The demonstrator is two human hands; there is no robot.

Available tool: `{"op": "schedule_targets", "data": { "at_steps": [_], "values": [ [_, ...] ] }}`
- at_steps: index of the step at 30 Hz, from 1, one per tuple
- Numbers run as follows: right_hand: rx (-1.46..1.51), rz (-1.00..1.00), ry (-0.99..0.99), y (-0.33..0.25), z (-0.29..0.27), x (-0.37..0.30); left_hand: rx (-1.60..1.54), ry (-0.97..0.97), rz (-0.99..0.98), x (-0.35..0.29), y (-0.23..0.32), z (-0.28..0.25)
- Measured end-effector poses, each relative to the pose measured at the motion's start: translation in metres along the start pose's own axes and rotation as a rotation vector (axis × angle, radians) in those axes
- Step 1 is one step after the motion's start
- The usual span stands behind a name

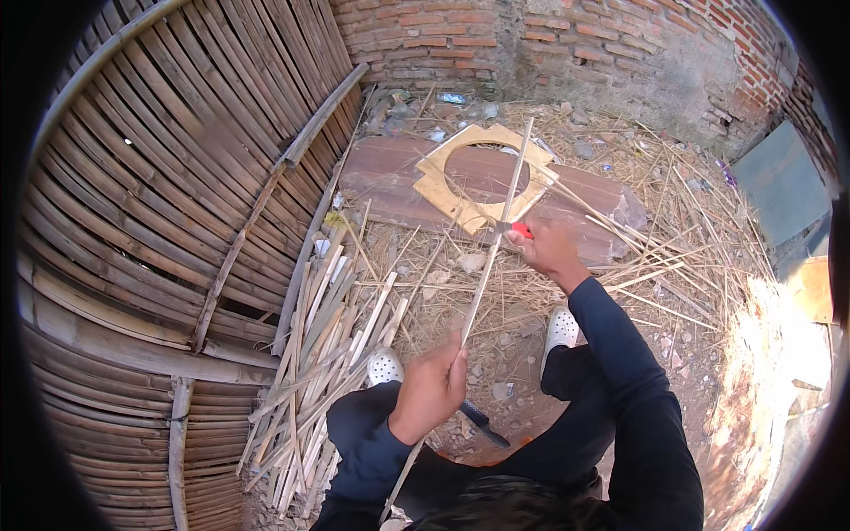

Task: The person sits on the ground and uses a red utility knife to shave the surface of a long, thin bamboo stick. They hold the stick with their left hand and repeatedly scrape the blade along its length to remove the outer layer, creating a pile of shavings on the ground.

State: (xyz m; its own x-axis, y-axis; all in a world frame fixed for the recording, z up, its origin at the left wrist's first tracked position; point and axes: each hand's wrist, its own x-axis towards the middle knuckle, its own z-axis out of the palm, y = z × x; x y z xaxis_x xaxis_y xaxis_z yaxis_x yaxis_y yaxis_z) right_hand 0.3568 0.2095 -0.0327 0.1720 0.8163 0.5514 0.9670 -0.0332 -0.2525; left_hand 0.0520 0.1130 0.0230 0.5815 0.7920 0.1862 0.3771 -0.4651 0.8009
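Observation:
My left hand (429, 391) is closed round a long, thin bamboo strip (482, 290). The strip slants up and away past my right hand, and its near end runs down below my left wrist. Farther along, my right hand (551, 248) grips the red handle of a knife (522, 230). Its short blade meets the strip; most of the handle is hidden in my fingers. Beyond the strip, a pale yellow board with a big round hole (432, 190) lies on a brown panel (376, 181).
Split bamboo pieces (310, 354) are heaped at my left, beside a bamboo slat wall (168, 168). Loose strips and shavings (682, 230) cover the ground to the right. A brick wall (434, 35) closes off the back. Between my legs lies a dark, curved object (483, 425).

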Motion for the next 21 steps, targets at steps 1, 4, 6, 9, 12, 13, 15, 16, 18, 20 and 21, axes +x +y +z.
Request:
{"op": "schedule_targets", "data": {
  "at_steps": [1, 4, 6, 9, 12, 13, 15, 16, 18, 20, 21],
  "values": [
    [-0.047, 0.117, 0.033, 0.02, -0.001, 0.008, -0.01, -0.019, 0.02, -0.006, 0.001, 0.002],
    [0.023, 0.21, 0.002, 0.069, -0.02, 0.017, -0.141, -0.108, -0.073, -0.054, 0.003, 0.009],
    [0.023, 0.117, -0.027, 0.074, -0.023, -0.006, -0.222, -0.072, -0.142, -0.068, -0.002, 0.015],
    [0.073, 0.022, -0.181, 0.044, -0.031, -0.014, -0.301, -0.069, -0.256, -0.071, -0.007, 0.022],
    [0.197, -0.162, -0.221, -0.011, -0.051, -0.025, -0.355, -0.024, -0.287, -0.061, -0.01, 0.018],
    [0.211, -0.213, -0.258, -0.031, -0.058, -0.031, -0.376, -0.013, -0.292, -0.058, -0.009, 0.017],
    [0.222, -0.293, -0.312, -0.059, -0.07, -0.04, -0.307, 0.035, -0.263, -0.052, 0.004, 0.011],
    [0.227, -0.315, -0.273, -0.059, -0.068, -0.039, -0.247, 0.049, -0.206, -0.052, 0.005, 0.01],
    [0.235, -0.36, -0.194, -0.054, -0.059, -0.03, -0.161, 0.078, -0.139, -0.052, 0.01, 0.008],
    [0.207, -0.353, -0.11, -0.048, -0.05, -0.028, -0.11, 0.111, -0.12, -0.051, 0.017, 0.008],
    [0.194, -0.356, -0.066, -0.047, -0.048, -0.024, -0.074, 0.109, -0.12, -0.05, 0.019, 0.007]
  ]
}}
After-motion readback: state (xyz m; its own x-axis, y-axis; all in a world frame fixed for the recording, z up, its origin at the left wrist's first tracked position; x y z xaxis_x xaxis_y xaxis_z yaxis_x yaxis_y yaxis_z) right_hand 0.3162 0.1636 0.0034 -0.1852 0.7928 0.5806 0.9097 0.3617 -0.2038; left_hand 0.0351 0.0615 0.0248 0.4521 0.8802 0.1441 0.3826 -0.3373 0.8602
